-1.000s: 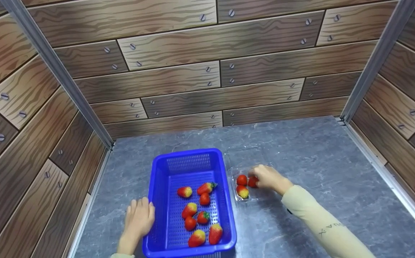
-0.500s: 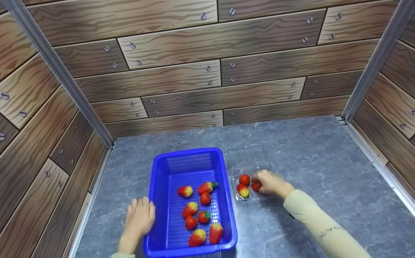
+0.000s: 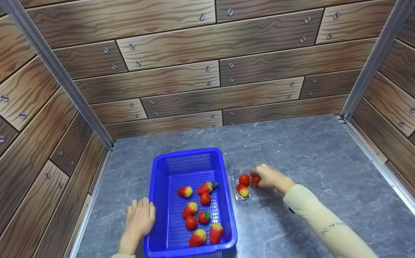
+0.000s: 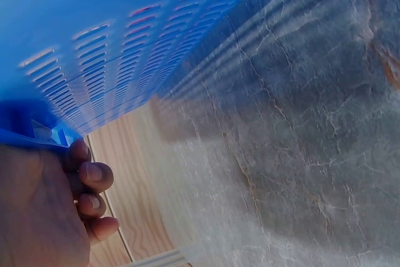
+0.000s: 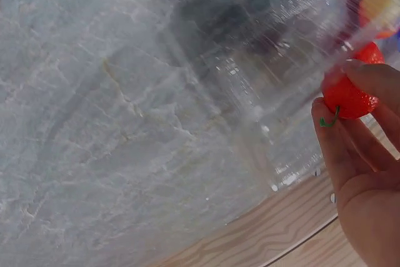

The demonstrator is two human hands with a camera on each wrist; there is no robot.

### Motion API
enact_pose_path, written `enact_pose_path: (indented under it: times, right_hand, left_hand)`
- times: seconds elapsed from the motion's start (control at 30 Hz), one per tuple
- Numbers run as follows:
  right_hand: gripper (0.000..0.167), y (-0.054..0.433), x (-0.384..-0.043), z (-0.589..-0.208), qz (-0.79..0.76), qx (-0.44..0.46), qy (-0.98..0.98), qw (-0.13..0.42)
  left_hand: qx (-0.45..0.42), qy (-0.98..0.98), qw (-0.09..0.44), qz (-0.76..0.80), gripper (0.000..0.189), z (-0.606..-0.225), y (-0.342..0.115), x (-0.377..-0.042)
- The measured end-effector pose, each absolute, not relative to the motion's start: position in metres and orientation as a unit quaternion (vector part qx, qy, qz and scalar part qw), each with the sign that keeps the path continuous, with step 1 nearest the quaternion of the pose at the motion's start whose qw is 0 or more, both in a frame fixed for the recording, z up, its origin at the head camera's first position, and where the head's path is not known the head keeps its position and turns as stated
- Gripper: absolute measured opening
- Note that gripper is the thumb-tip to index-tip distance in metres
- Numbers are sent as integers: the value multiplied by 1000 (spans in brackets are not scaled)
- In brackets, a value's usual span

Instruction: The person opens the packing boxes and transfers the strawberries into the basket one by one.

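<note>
In the head view my left hand point(image 3: 139, 216) is at the left rim of the blue plastic basket point(image 3: 189, 163). The left wrist view shows its fingers point(image 4: 94, 176) curled under that rim. Several toy strawberries lie in the basket, some red, some red and yellow. Right of it is a clear plastic box point(image 3: 241, 198). There my right hand point(image 3: 270, 178) pinches a red strawberry point(image 5: 350, 97) with a green stem between thumb and fingers. Beside it in the box are another red strawberry point(image 3: 244, 179) and a red-and-yellow strawberry point(image 3: 243, 191).
A clear plastic lid point(image 3: 250, 156) seems to lie folded back behind the box, though its outline is faint. Wood-patterned walls point(image 3: 179, 79) enclose the grey marbled table point(image 3: 311, 154) at the back and both sides.
My right hand dipped slightly toward me with its strawberry, then moved back up. The strawberries left in the box shifted a little. My left hand stays at the basket rim.
</note>
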State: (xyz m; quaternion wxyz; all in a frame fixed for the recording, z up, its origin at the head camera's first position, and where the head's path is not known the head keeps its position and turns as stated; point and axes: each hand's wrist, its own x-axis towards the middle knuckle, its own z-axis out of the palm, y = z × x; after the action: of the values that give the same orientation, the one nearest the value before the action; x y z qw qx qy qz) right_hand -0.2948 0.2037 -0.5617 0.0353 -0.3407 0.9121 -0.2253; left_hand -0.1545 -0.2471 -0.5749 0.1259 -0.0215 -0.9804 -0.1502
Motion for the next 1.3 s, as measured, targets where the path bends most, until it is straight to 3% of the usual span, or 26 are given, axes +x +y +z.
enact_pose_path:
  times: [0.7, 1.0, 1.3]
  right_hand:
    - [37, 169, -301, -518, -240, -373, 896, 8]
    - [34, 135, -298, -498, -241, -412, 878, -24]
    - [35, 94, -283, -486, -235, -441, 867, -10]
  left_hand:
    - [-24, -980, 129, -147, 17, -573, -248, -154]
    - [-20, -980, 123, -153, 17, -573, -248, -155]
    - [-18, -982, 108, -156, 17, -573, -247, -155]
